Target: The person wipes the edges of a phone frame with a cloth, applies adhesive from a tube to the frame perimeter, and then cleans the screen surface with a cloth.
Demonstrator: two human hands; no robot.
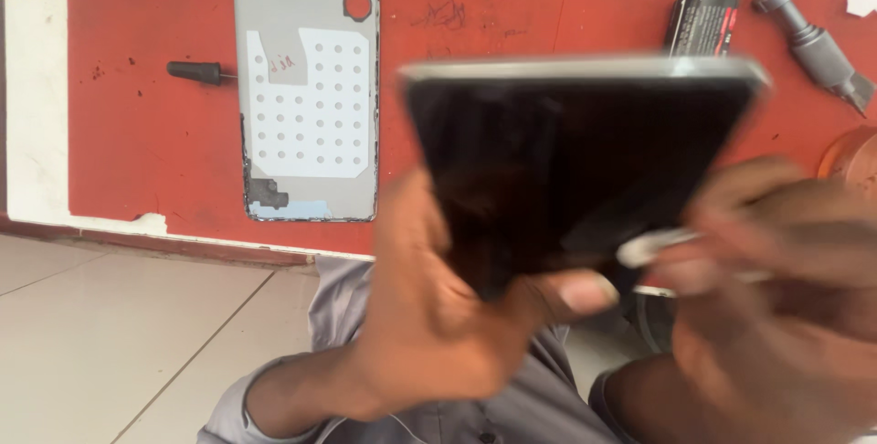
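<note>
- the left hand is gripping a dark phone from below, the thumb pressing on the phone's lower edge and the fingers wrapping behind its left side.
- the phone is hanging in the air above the near edge of the red worktop, screen facing the camera, its pale top edge tilting slightly and blurring.
- the right hand is closing narrowly around a small pale tool, whose tip is touching the phone's lower right corner; the blur is hiding the tool's exact shape.
- a grey phone back cover is lying flat on the worktop to the left of the phone, its lower edge sitting near the worktop's front edge, a white dotted sheet covering its middle.
- a small black cone-shaped piece is lying just left of the cover, apart from it.
- a black box with a cable and a grey handled tool are lying at the far right, behind the phone.
- open red surface is stretching left of the cover, up to the white border.
- pale floor tiles are showing below the worktop's edge, beside the grey sleeve.
</note>
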